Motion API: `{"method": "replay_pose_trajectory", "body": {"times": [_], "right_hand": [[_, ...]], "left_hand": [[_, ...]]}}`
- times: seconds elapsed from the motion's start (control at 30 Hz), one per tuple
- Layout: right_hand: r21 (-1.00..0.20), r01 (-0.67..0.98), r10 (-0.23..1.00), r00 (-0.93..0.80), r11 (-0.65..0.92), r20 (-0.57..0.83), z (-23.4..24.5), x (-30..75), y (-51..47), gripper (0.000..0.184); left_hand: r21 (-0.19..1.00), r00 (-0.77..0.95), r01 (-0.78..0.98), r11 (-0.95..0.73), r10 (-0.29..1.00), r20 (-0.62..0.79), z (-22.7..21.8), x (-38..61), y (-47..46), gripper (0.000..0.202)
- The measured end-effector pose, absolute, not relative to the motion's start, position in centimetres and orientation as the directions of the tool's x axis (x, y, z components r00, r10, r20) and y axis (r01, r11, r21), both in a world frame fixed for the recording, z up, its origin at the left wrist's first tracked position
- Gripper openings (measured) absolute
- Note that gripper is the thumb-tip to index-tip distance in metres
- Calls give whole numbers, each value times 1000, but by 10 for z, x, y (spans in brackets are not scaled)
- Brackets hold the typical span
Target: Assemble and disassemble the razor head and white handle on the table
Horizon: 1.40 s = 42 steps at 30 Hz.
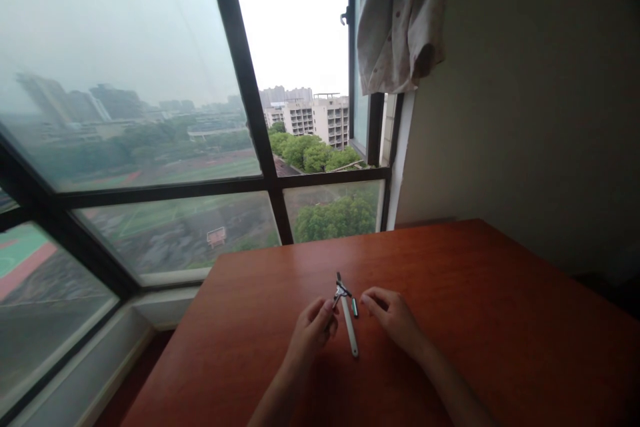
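A razor-like tool with a long pale silver handle (pixel 349 328) lies over the table, its end towards me. At its far end is a forked silver and black head (pixel 341 290). Thumb and forefinger of my left hand (pixel 314 327) pinch a thin dark piece at the left side of this head; whether it is part of the tool I cannot tell. A small black razor cartridge with a green strip (pixel 355 307) lies right of the handle. Just beyond it is my right hand (pixel 393 317), thumb and forefinger closed together; anything between them is too small to make out.
The reddish-brown wooden table (pixel 240 347) reaches the dark-framed window (pixel 273 180) on its far side. One pane at the upper right stands open. A bunched curtain (pixel 395 27) hangs above the table's far edge, and a plain wall (pixel 500 120) is at the right.
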State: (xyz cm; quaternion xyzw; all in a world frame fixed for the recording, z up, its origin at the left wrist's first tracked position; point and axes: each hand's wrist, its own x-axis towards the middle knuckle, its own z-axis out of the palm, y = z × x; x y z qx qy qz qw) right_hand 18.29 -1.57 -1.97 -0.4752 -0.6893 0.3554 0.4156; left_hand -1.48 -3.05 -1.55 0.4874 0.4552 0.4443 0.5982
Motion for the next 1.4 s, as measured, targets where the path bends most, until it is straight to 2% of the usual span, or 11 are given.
{"method": "replay_pose_trajectory", "body": {"times": [0.13, 0.27, 0.37, 0.47, 0.77, 0.97, 1.17, 1.3, 1.4], "right_hand": [[-937, 181, 929, -282, 298, 241, -17, 181, -19, 32], [-966, -3, 899, -367, 257, 240, -18, 178, -24, 44], [-979, -48, 896, -396, 200, 202, -19, 178, -25, 49], [-983, -80, 895, -405, 168, 186, -20, 179, -25, 45], [-963, -252, 883, -426, 93, 197, -19, 176, -25, 45], [-960, -272, 892, -416, 67, 180, -17, 175, -25, 41], [-970, -236, 921, -361, 58, 143, -23, 180, -20, 43], [-990, -122, 954, -284, 64, 97, -27, 183, -14, 47], [-994, 33, 973, -208, 108, 99, -28, 189, -9, 46]], "left_hand": [[979, 239, -55, 198, 954, -180, -13, -14, -32, 61], [963, 289, -59, 264, 928, -237, -9, -9, -37, 61], [951, 359, -61, 304, 895, -264, -8, -6, -40, 61], [942, 408, -67, 330, 870, -276, -9, -5, -41, 59], [940, 437, -66, 334, 857, -274, -9, -8, -40, 57], [939, 426, -106, 328, 868, -255, -14, -6, -39, 56], [929, 371, -227, 292, 908, -195, -10, -5, -41, 39], [943, 282, -253, 215, 949, -141, -11, -8, -39, 34], [970, 182, -205, 130, 979, -92, -14, -12, -35, 36]]}}
